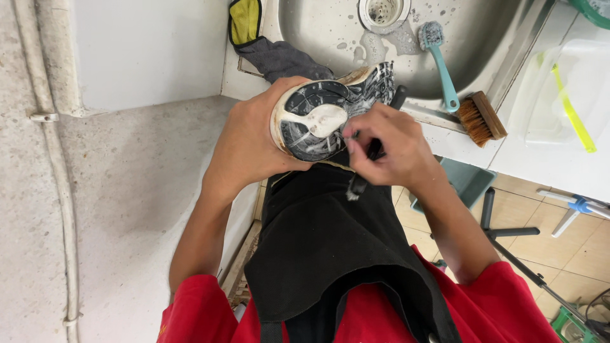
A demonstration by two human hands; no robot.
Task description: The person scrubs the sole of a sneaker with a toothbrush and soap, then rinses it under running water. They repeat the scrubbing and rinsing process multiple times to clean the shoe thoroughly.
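Note:
My left hand (249, 145) grips a shoe (330, 108) sole-up over the near edge of a metal sink (483, 44). The sole is black and white and covered in soapy foam. My right hand (391, 143) is closed around a small black-handled brush (372, 152) whose bristle end presses on the sole near its middle. Both hands are held just above my black apron (324, 248).
A teal-handled brush (440, 63) lies in the soapy sink beside the drain (383, 11). A wooden scrubbing brush (481, 118) rests on the sink's rim. A grey and yellow cloth (267, 44) hangs at the left corner. A clear plastic tub (559, 105) sits at right.

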